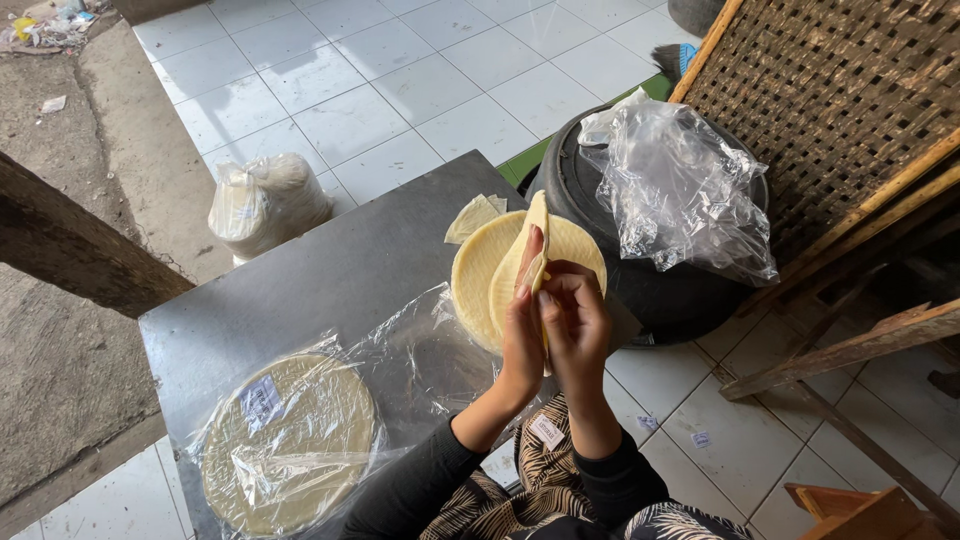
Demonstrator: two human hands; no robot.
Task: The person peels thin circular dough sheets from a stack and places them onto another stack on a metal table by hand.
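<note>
Both my hands are raised together over the right edge of a grey metal table point(330, 270). My left hand point(522, 335) and my right hand point(575, 325) pinch a thin, pale yellow round wafer point(535, 245), held on edge between the fingers. Behind it a stack of the same round wafers point(480, 270) lies at the table's edge, with a broken wafer piece point(472, 216) beside it. At the near left of the table a clear plastic bag point(290, 440) holds a stack of round wafers with a paper label.
A black round container point(670, 290) stands on the floor right of the table, with crumpled clear plastic point(685, 190) on top. A woven bamboo rack point(840, 100) leans at upper right. A filled plastic sack point(262, 203) sits on the white tiles.
</note>
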